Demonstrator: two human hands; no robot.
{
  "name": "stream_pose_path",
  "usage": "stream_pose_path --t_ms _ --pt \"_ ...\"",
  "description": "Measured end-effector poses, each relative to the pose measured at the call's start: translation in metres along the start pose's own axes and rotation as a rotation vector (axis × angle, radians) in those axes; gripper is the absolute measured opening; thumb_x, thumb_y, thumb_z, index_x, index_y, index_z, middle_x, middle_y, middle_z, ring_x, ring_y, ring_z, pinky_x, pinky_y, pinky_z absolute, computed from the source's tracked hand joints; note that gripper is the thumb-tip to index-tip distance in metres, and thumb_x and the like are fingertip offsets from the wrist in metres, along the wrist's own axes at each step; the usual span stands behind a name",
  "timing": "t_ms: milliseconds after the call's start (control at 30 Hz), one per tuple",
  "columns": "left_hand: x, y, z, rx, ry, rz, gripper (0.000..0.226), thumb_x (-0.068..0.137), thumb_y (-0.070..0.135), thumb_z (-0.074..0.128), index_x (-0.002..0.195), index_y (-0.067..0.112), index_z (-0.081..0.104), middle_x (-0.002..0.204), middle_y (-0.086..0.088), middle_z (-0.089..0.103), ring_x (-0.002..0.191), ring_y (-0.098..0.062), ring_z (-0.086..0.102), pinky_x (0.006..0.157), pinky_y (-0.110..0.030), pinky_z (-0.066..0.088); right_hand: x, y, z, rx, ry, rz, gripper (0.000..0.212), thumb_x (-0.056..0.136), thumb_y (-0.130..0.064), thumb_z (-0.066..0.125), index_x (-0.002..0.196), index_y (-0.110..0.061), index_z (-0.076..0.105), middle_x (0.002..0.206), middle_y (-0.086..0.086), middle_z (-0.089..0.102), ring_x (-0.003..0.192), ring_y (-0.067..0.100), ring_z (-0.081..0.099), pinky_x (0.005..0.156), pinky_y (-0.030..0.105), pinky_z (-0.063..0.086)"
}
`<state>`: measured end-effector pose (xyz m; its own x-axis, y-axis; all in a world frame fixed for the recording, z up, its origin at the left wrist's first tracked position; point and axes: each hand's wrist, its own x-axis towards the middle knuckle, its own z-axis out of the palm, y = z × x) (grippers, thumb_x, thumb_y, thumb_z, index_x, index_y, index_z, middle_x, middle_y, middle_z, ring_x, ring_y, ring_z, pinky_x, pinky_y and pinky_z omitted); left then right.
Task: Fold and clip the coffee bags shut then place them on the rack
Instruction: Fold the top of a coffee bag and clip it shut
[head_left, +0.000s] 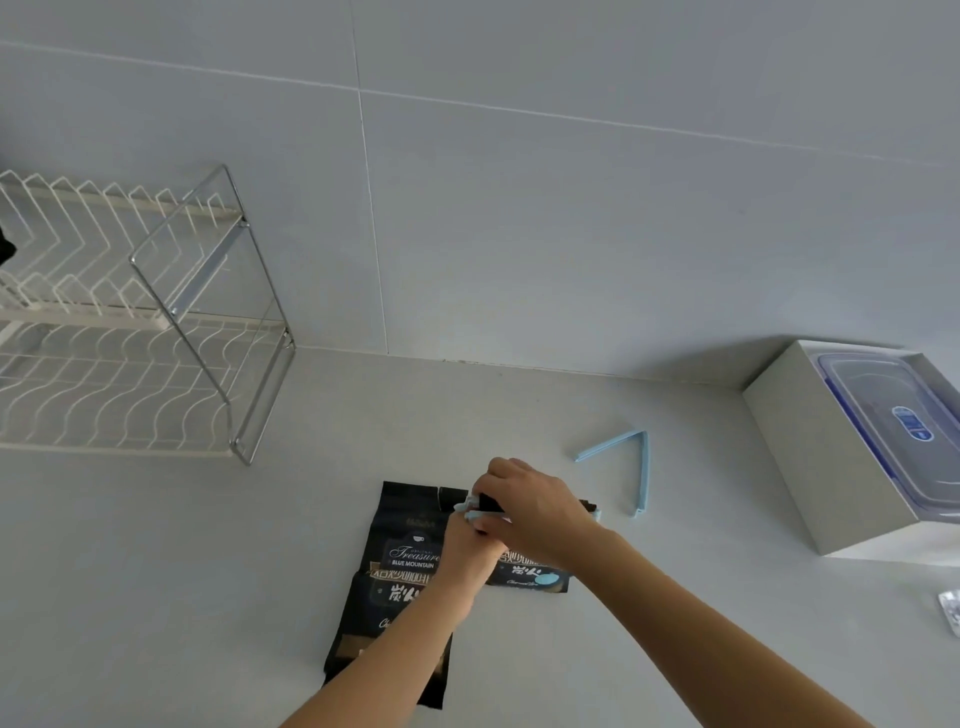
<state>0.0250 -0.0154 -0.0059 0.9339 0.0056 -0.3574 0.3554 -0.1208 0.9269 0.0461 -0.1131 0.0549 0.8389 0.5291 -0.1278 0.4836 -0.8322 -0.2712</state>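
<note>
Pale grey and matte, the counter (519, 415) runs back to a wall of large smooth tiles (571, 208) in the same cool tone, split by thin grout lines.

Near the front edge, both hands meet over the folded top of a black coffee bag (410, 525) that lies flat on the counter. The right hand (535, 506) curls down from above, its fingers pinching a light blue plastic clip (470, 512) against the bag's folded rim; the clip's far end peeks out past the wrist. The left hand (470, 551) comes up from below, partly hidden under the right one, and is closed on the same spot at the clip's near end. Whether the clip is snapped fully shut cannot be told.

The glossy bag bears pale script and the words "BLUE MOUNTAIN". A second black bag (387, 644) with gold bands overlaps its lower edge and lies under the left forearm. A third dark bag (535, 574) shows just under the right forearm.

Just beyond the hands to the right, another light blue clip (621, 457) lies spread wide in a V shape. Farther right sits a white cardboard box (810, 457) holding a clear plastic container with a blue-rimmed lid (893, 426). At the left, against the wall, stands a two-tier wire rack (156, 332), white-coated grids in a chrome frame.
</note>
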Motion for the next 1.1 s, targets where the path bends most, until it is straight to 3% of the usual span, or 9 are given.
stream_pose_path --t_ms 100,200,333,400,500,600,733,867,1100 --pt "-0.004 -0.003 0.005 -0.128 0.041 -0.072 0.037 0.088 -0.014 0.037 0.065 0.014 0.042 0.056 0.0 0.04 0.05 -0.01 0.038 0.046 -0.014 0.033 -0.001 -0.003 0.004 -0.017 0.052 0.024 0.022 0.089 -0.034 0.049 0.1 -0.017 0.059 0.099 -0.001 0.055 0.095 0.016 0.049 0.066 0.031 0.046" --pt "-0.008 -0.004 0.007 -0.123 0.046 -0.122 0.037 0.09 -0.006 0.043 0.067 0.022 0.047 0.066 0.003 0.05 0.059 -0.009 0.049 0.057 -0.02 0.044 -0.001 -0.004 0.007 -0.031 0.091 0.026 0.022 0.089 -0.034 0.046 0.097 -0.019 0.06 0.096 -0.002 0.058 0.089 0.017 0.053 0.067 0.03 0.043" --pt "-0.01 0.0 -0.006 -0.031 -0.038 -0.022 0.031 0.085 -0.006 0.049 0.069 0.021 0.05 0.065 0.002 0.05 0.055 -0.002 0.049 0.049 -0.01 0.041 0.0 -0.002 0.012 -0.014 0.128 0.027 0.024 0.092 -0.038 0.041 0.094 -0.022 0.059 0.092 -0.005 0.062 0.084 0.016 0.056 0.068 0.028 0.037" --pt "-0.011 0.0 -0.015 -0.029 -0.087 0.047 0.021 0.081 -0.004 0.054 0.078 0.016 0.056 0.07 -0.001 0.054 0.06 -0.007 0.052 0.05 -0.008 0.041 -0.001 -0.001 0.014 -0.006 0.142 0.032 0.024 0.092 -0.037 0.041 0.093 -0.023 0.059 0.09 -0.006 0.063 0.083 0.016 0.057 0.069 0.028 0.037" --pt "-0.017 -0.005 -0.032 -0.154 0.047 0.101 0.02 0.08 0.004 0.067 0.096 0.012 0.059 0.091 -0.001 0.064 0.079 -0.006 0.065 0.062 -0.01 0.05 0.0 0.001 0.016 -0.003 0.159 0.033 0.021 0.091 -0.038 0.044 0.092 -0.024 0.059 0.087 -0.006 0.063 0.081 0.016 0.058 0.07 0.029 0.04" --pt "-0.018 -0.006 -0.045 -0.086 0.196 0.207 0.013 0.078 0.011 0.072 0.085 0.012 0.062 0.083 -0.003 0.07 0.079 -0.008 0.068 0.068 -0.014 0.053 0.001 0.002 0.017 -0.013 0.174 0.029 0.026 0.092 -0.044 0.044 0.09 -0.024 0.06 0.086 -0.007 0.063 0.078 0.015 0.058 0.073 0.03 0.042" --pt "-0.016 -0.006 -0.049 -0.009 0.206 0.241 0.011 0.076 0.013 0.074 0.074 0.017 0.063 0.073 -0.002 0.07 0.074 -0.014 0.068 0.068 -0.019 0.053 0.002 0.002 0.016 -0.03 0.166 0.037 0.027 0.092 -0.046 0.044 0.089 -0.025 0.061 0.086 -0.007 0.064 0.079 0.015 0.059 0.081 0.03 0.04" --pt "-0.014 -0.008 -0.05 -0.005 0.187 0.235 0.011 0.074 0.014 0.075 0.074 0.015 0.064 0.071 -0.002 0.07 0.071 -0.014 0.068 0.064 -0.015 0.053 0.001 -0.001 0.018 -0.048 0.186 0.065 0.025 0.092 -0.042 0.044 0.09 -0.024 0.062 0.088 -0.008 0.065 0.084 0.014 0.061 0.095 0.034 0.033" --pt "-0.012 -0.006 -0.053 0.015 0.172 0.235 0.011 0.076 0.016 0.073 0.082 0.006 0.069 0.078 -0.009 0.073 0.077 -0.018 0.069 0.073 -0.027 0.054 0.002 -0.002 0.015 -0.032 0.189 0.081 0.025 0.093 -0.04 0.042 0.092 -0.025 0.062 0.09 -0.008 0.063 0.085 0.013 0.059 0.096 0.033 0.033"
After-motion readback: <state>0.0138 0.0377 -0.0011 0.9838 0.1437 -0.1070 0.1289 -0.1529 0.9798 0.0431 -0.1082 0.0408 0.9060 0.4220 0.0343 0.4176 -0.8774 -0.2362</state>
